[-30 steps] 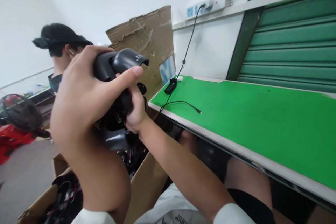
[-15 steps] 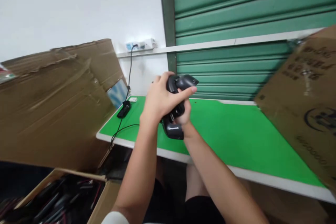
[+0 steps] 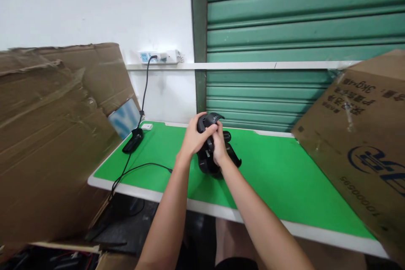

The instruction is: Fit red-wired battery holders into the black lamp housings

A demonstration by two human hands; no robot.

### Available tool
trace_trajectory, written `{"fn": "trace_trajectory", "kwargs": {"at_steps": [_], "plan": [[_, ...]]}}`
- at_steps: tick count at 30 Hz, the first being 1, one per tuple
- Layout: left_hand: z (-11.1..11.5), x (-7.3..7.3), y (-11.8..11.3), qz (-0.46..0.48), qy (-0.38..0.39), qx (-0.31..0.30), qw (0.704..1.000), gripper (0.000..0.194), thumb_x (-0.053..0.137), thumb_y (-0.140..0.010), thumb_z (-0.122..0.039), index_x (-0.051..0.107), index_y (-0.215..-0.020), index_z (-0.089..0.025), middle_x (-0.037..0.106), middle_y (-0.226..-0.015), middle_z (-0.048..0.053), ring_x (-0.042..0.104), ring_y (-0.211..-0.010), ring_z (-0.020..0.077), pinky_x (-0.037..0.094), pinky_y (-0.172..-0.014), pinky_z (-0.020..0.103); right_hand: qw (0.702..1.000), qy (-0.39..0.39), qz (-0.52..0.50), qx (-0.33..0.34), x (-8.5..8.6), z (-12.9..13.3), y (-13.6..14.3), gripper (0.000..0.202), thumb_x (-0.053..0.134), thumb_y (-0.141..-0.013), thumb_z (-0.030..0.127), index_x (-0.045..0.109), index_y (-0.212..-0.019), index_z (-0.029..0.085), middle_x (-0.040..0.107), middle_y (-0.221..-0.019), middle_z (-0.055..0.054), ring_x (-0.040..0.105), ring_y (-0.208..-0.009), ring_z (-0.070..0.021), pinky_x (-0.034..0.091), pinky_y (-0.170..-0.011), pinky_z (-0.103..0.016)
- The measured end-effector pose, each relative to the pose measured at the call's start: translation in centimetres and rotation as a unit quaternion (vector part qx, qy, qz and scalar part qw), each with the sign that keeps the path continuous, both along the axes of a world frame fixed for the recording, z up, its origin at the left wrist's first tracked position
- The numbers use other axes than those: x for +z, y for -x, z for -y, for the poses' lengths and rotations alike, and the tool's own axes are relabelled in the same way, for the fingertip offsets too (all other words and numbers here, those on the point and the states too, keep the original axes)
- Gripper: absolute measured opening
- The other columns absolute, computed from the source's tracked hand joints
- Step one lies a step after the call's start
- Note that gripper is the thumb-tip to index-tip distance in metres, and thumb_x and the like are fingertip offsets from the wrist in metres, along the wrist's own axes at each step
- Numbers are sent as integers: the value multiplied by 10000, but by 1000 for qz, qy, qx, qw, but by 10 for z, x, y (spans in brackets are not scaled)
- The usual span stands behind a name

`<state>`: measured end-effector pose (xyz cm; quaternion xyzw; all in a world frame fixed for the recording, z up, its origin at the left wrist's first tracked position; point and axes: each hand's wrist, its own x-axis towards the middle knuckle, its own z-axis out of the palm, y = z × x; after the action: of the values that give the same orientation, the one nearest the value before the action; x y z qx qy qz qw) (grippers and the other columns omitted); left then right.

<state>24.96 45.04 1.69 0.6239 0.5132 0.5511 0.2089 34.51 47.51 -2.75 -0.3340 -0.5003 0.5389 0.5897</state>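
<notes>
Both hands are closed on a black curved plastic device [image 3: 207, 165] with several rounded, jointed parts, held over the green tabletop; its exact kind I cannot make out. My left hand [image 3: 193, 137] wraps its left and upper side, the thumb reaching across toward the top piece. My right hand [image 3: 219, 145] grips the middle, its fingers partly hidden behind the device. One curved arm of the device sticks out to the right of my right wrist. Left of my hands, a thin black cable lies on the table with its plug [image 3: 171, 170] near my left forearm.
On the table's [image 3: 278, 168] left lie a black object [image 3: 133, 140] beside a cord and a small white block [image 3: 147, 126]. A power strip [image 3: 160, 56] hangs on the wall. Cardboard boxes stand left [image 3: 47, 143] and right [image 3: 348, 147]; an open box [image 3: 98, 261] of dark items sits lower left.
My hands and the black device have come down closer to the tabletop. The device is turned, its lower part now spread out to the right. My view has shifted.
</notes>
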Motion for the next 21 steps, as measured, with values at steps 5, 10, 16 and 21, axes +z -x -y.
{"fn": "trace_trajectory", "kwargs": {"at_steps": [5, 10, 16, 21], "plan": [[-7, -38, 33, 71, -10, 39, 997, 615, 548, -908, -590, 541, -1347, -159, 595, -1391, 140, 532, -1326, 250, 356, -1201, 417, 988, 3, 153, -6, -3, -10, 20, 628, 581, -782, 521, 531, -1339, 236, 552, -1385, -61, 515, -1312, -177, 385, -1201, -368], [-7, -60, 55, 89, 30, 120, 988, 602, 448, -959, -562, 473, -1405, -156, 527, -1467, 162, 469, -1401, 241, 322, -1228, 418, 965, 11, 260, -38, -5, -22, 29, 584, 669, -730, 379, 623, -1293, 233, 580, -1257, -77, 570, -1163, -183, 420, -1151, -375], [8, -68, 67, 41, 70, 194, 978, 612, 587, -905, -439, 463, -1428, -148, 521, -1444, 190, 468, -1394, 272, 338, -1217, 436, 934, 4, 347, -84, -13, -34, 22, 552, 668, -700, 261, 687, -1251, 225, 584, -1192, -88, 563, -1124, -194, 408, -1158, -389], [26, -77, 66, -88, 132, 276, 948, 607, 475, -950, -418, 439, -1493, -149, 380, -1559, 219, 367, -1476, 364, 227, -1245, 578, 901, 20, 422, -100, -14, -37, 28, 552, 592, -790, 286, 652, -1335, 227, 547, -1304, -135, 551, -1235, -244, 371, -1192, -455]]}}
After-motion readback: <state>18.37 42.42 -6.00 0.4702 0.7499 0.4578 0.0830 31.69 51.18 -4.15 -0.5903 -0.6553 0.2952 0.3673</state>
